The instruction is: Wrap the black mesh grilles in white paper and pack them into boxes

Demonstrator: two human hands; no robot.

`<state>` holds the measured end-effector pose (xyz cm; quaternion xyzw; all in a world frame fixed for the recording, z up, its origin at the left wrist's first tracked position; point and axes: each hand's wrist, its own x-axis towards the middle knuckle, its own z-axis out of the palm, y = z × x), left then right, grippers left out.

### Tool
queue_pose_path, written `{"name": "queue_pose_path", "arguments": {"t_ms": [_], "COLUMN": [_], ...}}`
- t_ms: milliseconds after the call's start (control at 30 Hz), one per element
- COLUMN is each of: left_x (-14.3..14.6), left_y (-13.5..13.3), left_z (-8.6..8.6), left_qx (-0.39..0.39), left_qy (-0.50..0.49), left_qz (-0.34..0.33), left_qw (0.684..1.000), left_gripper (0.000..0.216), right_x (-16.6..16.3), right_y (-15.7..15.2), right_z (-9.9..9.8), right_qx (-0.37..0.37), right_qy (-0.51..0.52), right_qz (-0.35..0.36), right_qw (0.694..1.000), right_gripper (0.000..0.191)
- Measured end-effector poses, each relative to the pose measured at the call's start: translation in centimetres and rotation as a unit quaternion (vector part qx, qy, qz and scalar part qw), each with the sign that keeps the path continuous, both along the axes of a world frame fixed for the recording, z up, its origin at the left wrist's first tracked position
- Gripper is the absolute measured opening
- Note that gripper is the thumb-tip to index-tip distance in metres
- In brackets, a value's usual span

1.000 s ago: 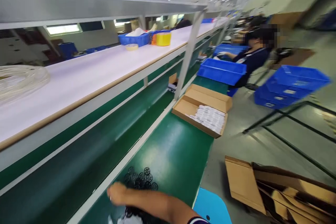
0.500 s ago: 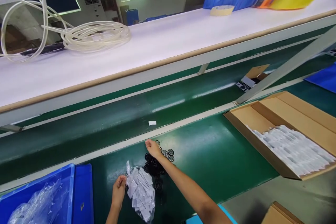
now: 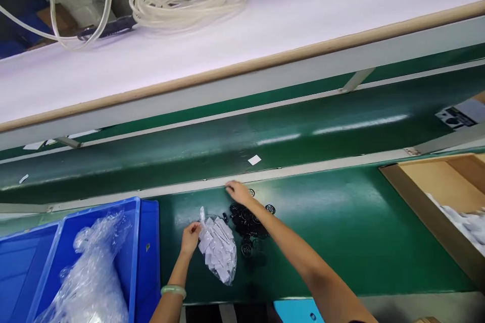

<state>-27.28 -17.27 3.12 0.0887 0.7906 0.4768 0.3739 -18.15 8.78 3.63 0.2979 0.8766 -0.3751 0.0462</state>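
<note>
Left hand (image 3: 192,236), fingers curled at the bag (image 3: 219,252), hold uncertain; right hand (image 3: 238,192), loosely curled, contents unclear. The bag seems light, soft, slippery: best gripped by its neck (image 3: 202,214).

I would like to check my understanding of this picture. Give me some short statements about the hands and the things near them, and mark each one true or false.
1. The left hand is at the clear bag of white pieces. True.
2. A bracelet is on the right wrist. False: the pale green bracelet is on the left wrist.
3. The black parts lie to the right of that bag. True.
4. The right hand is inside the cardboard box. False: the right hand is near the pale rail.
5. The coiled tubing lies on the green surface. False: the coiled tubing lies on the upper shelf.
</note>
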Motion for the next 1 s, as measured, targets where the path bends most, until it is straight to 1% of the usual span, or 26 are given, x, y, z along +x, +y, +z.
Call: {"name": "queue_pose_path", "arguments": {"t_ms": [67, 100, 133, 200, 267, 367, 500, 633, 700, 767, 833, 867, 1000], "left_x": [-0.1, -0.1, -0.1, -0.2, -0.4, -0.9, -1.6, -1.6, -1.3, -0.8, -0.2, 0.1, 1.2], "left_y": [0.5, 0.5, 0.5, 0.2, -0.6, -2.0, -3.8, -4.7, -4.7, -4.3, -3.8, -3.4, -2.4], "left_z": [-0.1, 0.0, 0.2, 0.5, 0.8, 1.0, 0.9, 0.9, 1.1, 1.4, 2.0, 2.3, 4.0], "left_qx": [0.011, 0.018, 0.024, 0.031, 0.033, 0.026, 0.003, -0.001, 0.007, 0.021, 0.04, 0.049, 0.074], "left_qy": [-0.008, -0.012, -0.016, -0.024, -0.031, -0.036, -0.038, -0.041, -0.037, -0.034, -0.034, -0.034, -0.037], "left_qz": [0.001, 0.001, 0.002, 0.007, 0.018, 0.055, 0.103, 0.108, 0.1, 0.088, 0.072, 0.062, 0.024], "left_qw": [1.0, 1.0, 1.0, 0.999, 0.999, 0.997, 0.994, 0.993, 0.994, 0.995, 0.996, 0.996, 0.996], "left_gripper": [0.039, 0.038, 0.038, 0.038, 0.04, 0.047, 0.053, 0.053, 0.052, 0.051, 0.049, 0.049, 0.044], "right_x": [0.0, 0.1, 0.3, 0.6, 0.9, 1.2, 2.0, 3.7, 4.5, 5.1, 5.2, 5.1, 3.9], "right_y": [-4.6, -6.7, -8.6, -11.4, -13.0, -13.6, -12.3, -9.7, -8.7, -8.3, -8.8, -9.4, -12.3], "right_z": [0.4, 0.6, 0.8, 1.1, 1.2, 0.8, -0.9, -2.9, -3.3, -2.9, -1.7, -1.0, 1.9], "right_qx": [-0.028, -0.035, -0.035, -0.018, 0.007, 0.045, 0.092, 0.104, 0.109, 0.119, 0.124, 0.113, 0.011], "right_qy": [0.032, 0.041, 0.046, 0.046, 0.04, 0.031, 0.012, -0.015, -0.021, -0.028, -0.012, 0.012, 0.132], "right_qz": [0.12, 0.162, 0.189, 0.199, 0.18, 0.149, 0.138, 0.153, 0.15, 0.134, 0.115, 0.115, 0.163], "right_qw": [0.992, 0.985, 0.98, 0.979, 0.983, 0.987, 0.986, 0.983, 0.982, 0.983, 0.985, 0.987, 0.978], "right_gripper": [0.016, 0.015, 0.014, 0.011, 0.011, 0.018, 0.034, 0.045, 0.048, 0.05, 0.047, 0.044, 0.031]}}
